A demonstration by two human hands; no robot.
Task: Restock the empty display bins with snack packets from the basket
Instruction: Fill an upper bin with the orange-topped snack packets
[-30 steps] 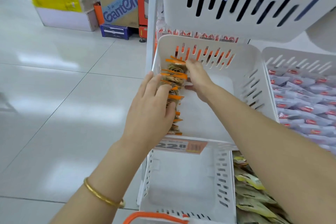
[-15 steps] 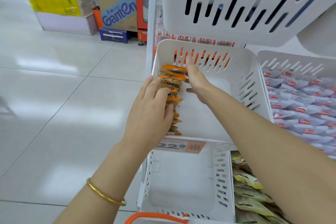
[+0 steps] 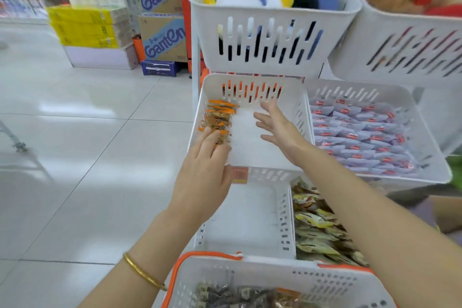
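While both forearms stretch forward over the basket [image 3: 252, 263], the left hand [image 3: 203, 172] reaches palm-down into the middle display bin [image 3: 296, 110]. Its nearly straight fingers press on the near end of the snack packets [image 3: 219, 117]; through the blur it seems to grip none. The right hand [image 3: 277, 126] hovers over the bin's bare floor, fingers spread, holding nothing. The packets stand on edge in a row against the bin's left wall, the row's long axis running from the near rim toward the slotted far wall.
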